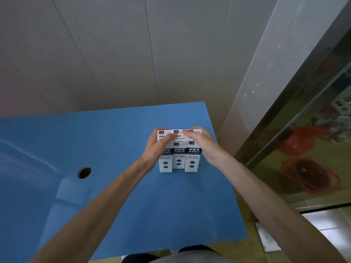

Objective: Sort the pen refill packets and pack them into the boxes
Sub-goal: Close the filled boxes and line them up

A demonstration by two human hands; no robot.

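Near edge of blue bench (133,215) bare. Farther, right of centre: white boxes (178,160) standing upright, side by side, touching. Left hand (157,147) and right hand (201,144) curled over block's tops and outer sides, clamped. Step: likely squaring packed boxes. Next: even inward squeeze. Dark bands, printed labels.

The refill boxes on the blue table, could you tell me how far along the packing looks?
Looks done: three white boxes stand upright side by side on the blue table, appearing closed. In hand: the left hand and right hand grip the group from each side. Left: no loose packets show, so little seems to remain.
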